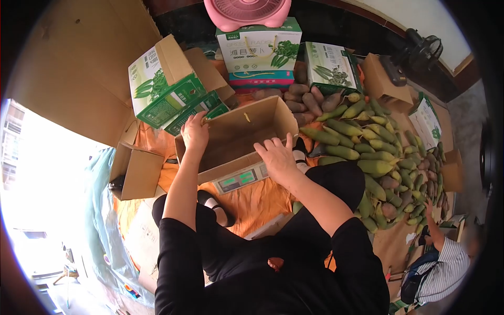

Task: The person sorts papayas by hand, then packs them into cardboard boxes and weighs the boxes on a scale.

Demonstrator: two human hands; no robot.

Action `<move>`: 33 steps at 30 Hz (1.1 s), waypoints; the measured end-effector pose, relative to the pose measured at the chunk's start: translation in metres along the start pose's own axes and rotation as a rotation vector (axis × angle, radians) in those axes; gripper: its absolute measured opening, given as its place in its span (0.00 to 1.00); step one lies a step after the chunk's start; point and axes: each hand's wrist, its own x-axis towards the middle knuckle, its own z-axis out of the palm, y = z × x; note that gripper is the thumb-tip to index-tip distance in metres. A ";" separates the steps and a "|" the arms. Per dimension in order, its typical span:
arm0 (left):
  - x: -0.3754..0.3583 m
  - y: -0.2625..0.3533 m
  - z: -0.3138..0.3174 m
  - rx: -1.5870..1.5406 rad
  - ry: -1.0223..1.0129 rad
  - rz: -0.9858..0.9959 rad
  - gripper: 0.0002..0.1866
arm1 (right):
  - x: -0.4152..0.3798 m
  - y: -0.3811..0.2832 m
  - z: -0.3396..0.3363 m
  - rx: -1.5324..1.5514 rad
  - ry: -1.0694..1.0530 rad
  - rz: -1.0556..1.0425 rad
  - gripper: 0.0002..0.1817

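An open-topped cardboard box, brown inside and with a yellow cord on its far wall, stands in front of me. Under its near side shows a digital scale with a lit green display. My left hand has its fingers bent over the box's left end, gripping the edge. Across the near right rim lies my right hand, its fingers spread and resting on the cardboard. A heap of green radishes lies to the right of the box.
Printed radish cartons lean at the left; another carton carries a pink fan. A carton stands behind the radishes. At left is a small open box. Another person reaches toward the heap at lower right.
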 end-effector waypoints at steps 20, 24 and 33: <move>-0.126 0.022 -0.016 0.126 -0.222 0.177 0.19 | 0.007 -0.001 -0.007 0.011 -0.104 -0.002 0.28; -0.123 0.018 -0.008 0.177 -0.173 0.172 0.11 | 0.004 0.014 -0.056 0.357 -0.125 -0.007 0.27; -0.123 0.018 -0.002 0.230 -0.158 0.174 0.08 | -0.082 0.147 -0.122 0.735 0.233 0.453 0.18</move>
